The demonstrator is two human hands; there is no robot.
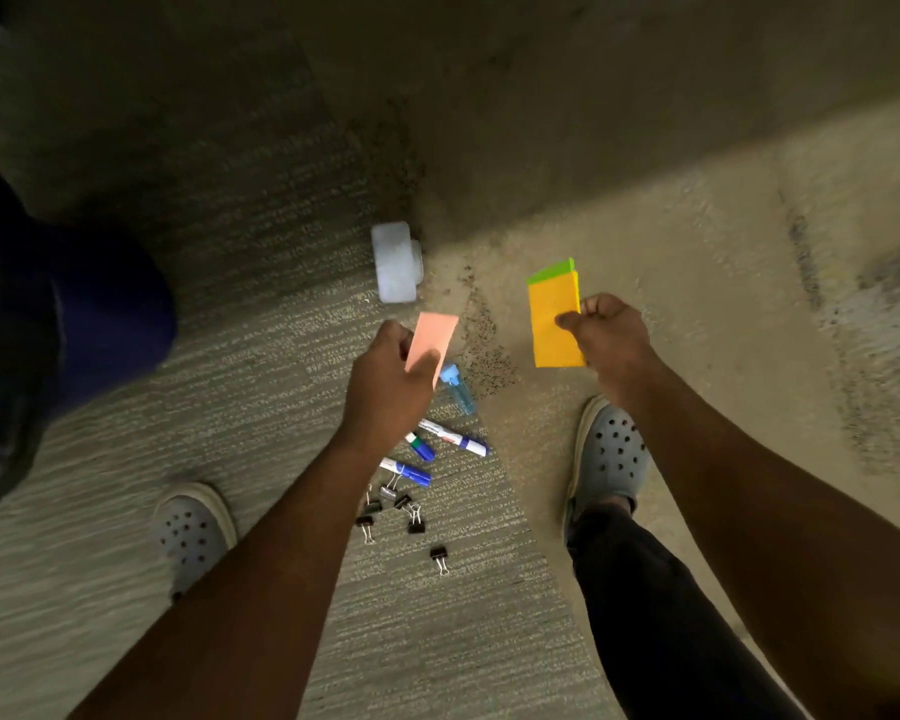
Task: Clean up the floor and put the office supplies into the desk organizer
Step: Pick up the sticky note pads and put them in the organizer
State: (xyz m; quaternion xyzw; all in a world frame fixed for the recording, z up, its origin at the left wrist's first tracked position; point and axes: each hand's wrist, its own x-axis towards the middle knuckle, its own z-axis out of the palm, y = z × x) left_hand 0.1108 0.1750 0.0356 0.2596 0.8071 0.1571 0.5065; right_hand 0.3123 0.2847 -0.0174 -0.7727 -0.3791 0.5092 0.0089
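My left hand (385,381) holds a pink pad of sticky notes (432,337) above the carpet. My right hand (606,332) pinches an orange pad of sticky notes with a green layer at its top (554,317). On the floor below lie three blue-capped markers (455,439), a small light-blue bottle (458,384), and several black binder clips (401,509). A white tape dispenser (396,262) lies on its side a little beyond my left hand. No desk organizer shows in this view.
My two feet in grey clogs (193,532) (611,454) stand on either side of the scattered items. A dark blue chair or bag (74,314) fills the left edge. Shadow covers the carpet at the top.
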